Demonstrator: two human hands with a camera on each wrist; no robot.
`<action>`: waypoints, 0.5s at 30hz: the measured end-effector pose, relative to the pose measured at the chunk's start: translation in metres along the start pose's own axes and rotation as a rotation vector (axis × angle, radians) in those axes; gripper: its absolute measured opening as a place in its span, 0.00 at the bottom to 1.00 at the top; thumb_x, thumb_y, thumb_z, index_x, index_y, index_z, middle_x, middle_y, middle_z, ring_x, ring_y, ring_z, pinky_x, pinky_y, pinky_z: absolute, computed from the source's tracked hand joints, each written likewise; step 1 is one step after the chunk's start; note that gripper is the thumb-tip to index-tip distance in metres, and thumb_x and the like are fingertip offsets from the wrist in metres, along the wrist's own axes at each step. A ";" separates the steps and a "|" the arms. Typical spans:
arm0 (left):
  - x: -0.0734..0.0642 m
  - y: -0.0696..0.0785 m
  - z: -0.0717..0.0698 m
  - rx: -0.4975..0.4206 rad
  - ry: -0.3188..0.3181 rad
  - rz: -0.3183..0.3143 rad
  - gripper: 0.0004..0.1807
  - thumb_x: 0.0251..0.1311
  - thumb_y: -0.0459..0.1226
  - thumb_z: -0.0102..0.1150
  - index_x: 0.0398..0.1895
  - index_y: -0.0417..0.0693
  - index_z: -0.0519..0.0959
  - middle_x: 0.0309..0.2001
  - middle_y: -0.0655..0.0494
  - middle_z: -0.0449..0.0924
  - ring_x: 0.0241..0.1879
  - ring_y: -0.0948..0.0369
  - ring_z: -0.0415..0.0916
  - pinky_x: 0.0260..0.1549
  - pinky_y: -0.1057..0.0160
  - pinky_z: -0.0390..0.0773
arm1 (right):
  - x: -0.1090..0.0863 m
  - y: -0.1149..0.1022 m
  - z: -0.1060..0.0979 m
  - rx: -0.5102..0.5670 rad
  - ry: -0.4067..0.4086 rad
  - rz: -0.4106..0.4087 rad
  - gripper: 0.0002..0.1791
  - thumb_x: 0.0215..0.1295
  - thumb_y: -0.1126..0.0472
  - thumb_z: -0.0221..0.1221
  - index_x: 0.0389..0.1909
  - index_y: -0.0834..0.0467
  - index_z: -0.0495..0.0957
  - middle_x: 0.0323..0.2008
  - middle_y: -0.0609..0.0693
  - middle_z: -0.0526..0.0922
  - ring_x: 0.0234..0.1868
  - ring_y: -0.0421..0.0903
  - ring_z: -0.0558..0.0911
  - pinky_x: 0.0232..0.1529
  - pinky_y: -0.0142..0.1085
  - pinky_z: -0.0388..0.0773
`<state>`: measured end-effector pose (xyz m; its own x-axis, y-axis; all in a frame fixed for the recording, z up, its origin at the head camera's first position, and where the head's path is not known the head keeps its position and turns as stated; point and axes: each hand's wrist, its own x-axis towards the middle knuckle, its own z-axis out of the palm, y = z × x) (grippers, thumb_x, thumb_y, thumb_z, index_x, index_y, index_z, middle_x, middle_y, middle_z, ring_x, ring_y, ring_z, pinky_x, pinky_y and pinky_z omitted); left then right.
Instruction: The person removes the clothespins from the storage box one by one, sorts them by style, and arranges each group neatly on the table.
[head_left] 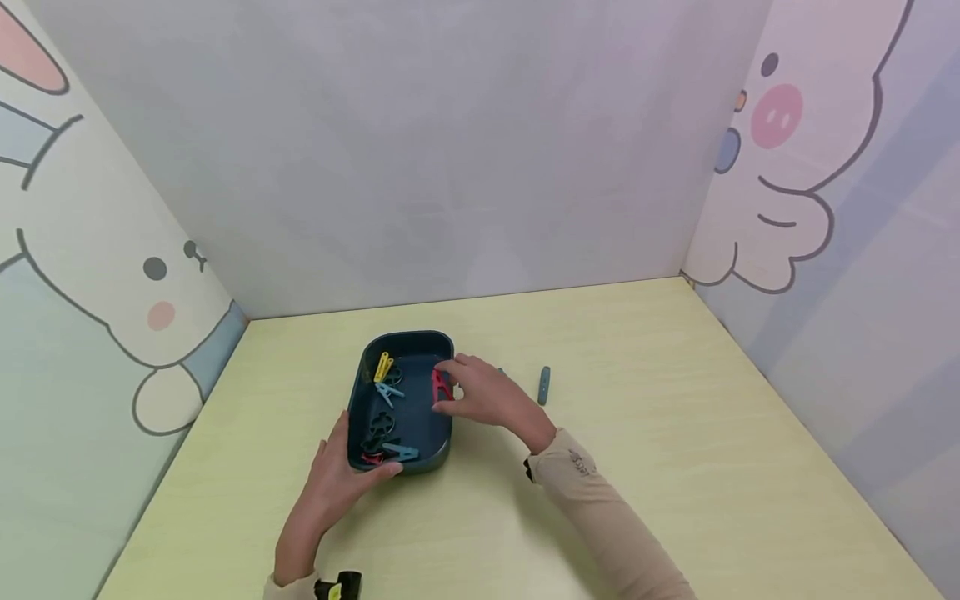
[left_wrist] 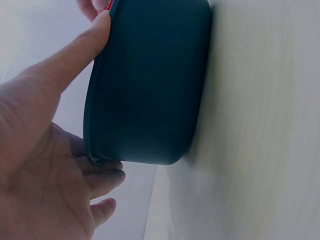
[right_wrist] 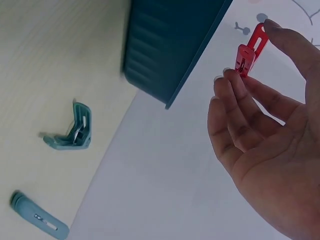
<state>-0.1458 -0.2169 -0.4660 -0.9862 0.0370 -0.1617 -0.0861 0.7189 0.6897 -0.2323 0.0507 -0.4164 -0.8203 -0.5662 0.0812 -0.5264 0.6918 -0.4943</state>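
A dark blue plastic tray stands on the table. My left hand holds its near left corner, thumb at the near rim and fingers along the left side. Above the tray's right side, my right hand pinches a red clothespin between thumb and fingertips. Inside the tray lie a yellow clothespin, a light blue clothespin and another blue clothespin at the near end. Dark, flower-shaped pieces and a small red piece lie there too.
To the right of the tray, a blue-green clothespin lies on the pale table. Another clothespin, spread in an L shape, is mostly hidden behind my right hand in the head view. Panels with cartoon animals enclose the table.
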 end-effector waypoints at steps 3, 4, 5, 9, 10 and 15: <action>0.000 0.000 0.000 0.001 -0.001 -0.003 0.71 0.55 0.59 0.75 0.82 0.35 0.35 0.81 0.31 0.38 0.79 0.33 0.37 0.74 0.34 0.33 | -0.006 0.006 -0.001 -0.004 0.000 0.014 0.34 0.66 0.48 0.71 0.67 0.60 0.76 0.51 0.54 0.81 0.50 0.47 0.81 0.48 0.40 0.83; 0.000 0.000 0.000 0.001 0.000 -0.001 0.71 0.55 0.59 0.75 0.82 0.34 0.35 0.81 0.31 0.38 0.79 0.33 0.37 0.74 0.34 0.33 | -0.008 0.008 0.000 -0.008 0.000 0.018 0.33 0.66 0.48 0.71 0.67 0.60 0.76 0.50 0.54 0.81 0.49 0.47 0.81 0.48 0.41 0.83; 0.000 0.000 0.000 0.001 0.001 0.001 0.71 0.55 0.59 0.75 0.82 0.34 0.35 0.81 0.31 0.38 0.79 0.33 0.37 0.75 0.34 0.33 | -0.010 0.010 0.000 -0.012 0.001 0.019 0.33 0.66 0.48 0.71 0.67 0.60 0.76 0.50 0.54 0.81 0.49 0.47 0.81 0.48 0.41 0.83; 0.000 -0.001 0.000 -0.009 0.003 0.020 0.70 0.55 0.58 0.75 0.82 0.34 0.36 0.81 0.31 0.38 0.79 0.34 0.37 0.75 0.35 0.32 | -0.018 0.018 0.002 -0.034 0.003 0.036 0.32 0.65 0.48 0.72 0.65 0.60 0.77 0.47 0.52 0.81 0.47 0.47 0.81 0.46 0.41 0.83; 0.001 -0.002 -0.001 -0.011 0.004 0.022 0.70 0.55 0.57 0.75 0.82 0.34 0.36 0.81 0.31 0.38 0.79 0.34 0.37 0.75 0.35 0.32 | -0.020 0.019 0.002 -0.038 0.005 0.037 0.32 0.65 0.48 0.72 0.65 0.60 0.78 0.47 0.52 0.81 0.47 0.47 0.81 0.46 0.41 0.82; 0.002 -0.002 0.000 -0.010 0.000 0.021 0.71 0.55 0.58 0.75 0.82 0.34 0.35 0.81 0.31 0.37 0.79 0.34 0.36 0.75 0.35 0.32 | -0.032 0.029 0.003 -0.043 0.018 0.051 0.31 0.63 0.50 0.73 0.62 0.60 0.79 0.45 0.52 0.81 0.45 0.47 0.81 0.44 0.40 0.82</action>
<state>-0.1476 -0.2187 -0.4678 -0.9878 0.0520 -0.1468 -0.0666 0.7113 0.6997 -0.2208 0.0874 -0.4356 -0.8502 -0.5215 0.0726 -0.4924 0.7387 -0.4603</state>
